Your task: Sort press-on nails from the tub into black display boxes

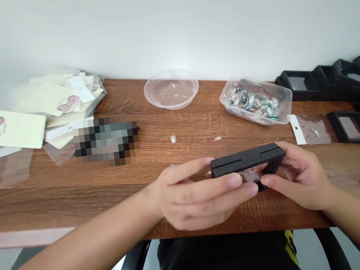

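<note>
A black display frame box (248,160) with a clear window is held tilted above the table's front part. My left hand (197,194) grips its left side, fingers along the near face. Around the right end of the box, my right hand (300,176) is closed, with the thumb on the near lower edge. What lies inside the box cannot be made out. Behind my hands, a small shiny piece (173,139) and another small piece (217,138) lie on the wood. More tiny pieces show partly beside the left fingers.
At the back stand a round clear plastic dish (173,102) and a clear tub (283,114) of shiny pieces. Several black frames (354,126) and a small bag (308,129) are right. Cream cards (16,130) in clear bags and a blurred-out object (106,141) are left.
</note>
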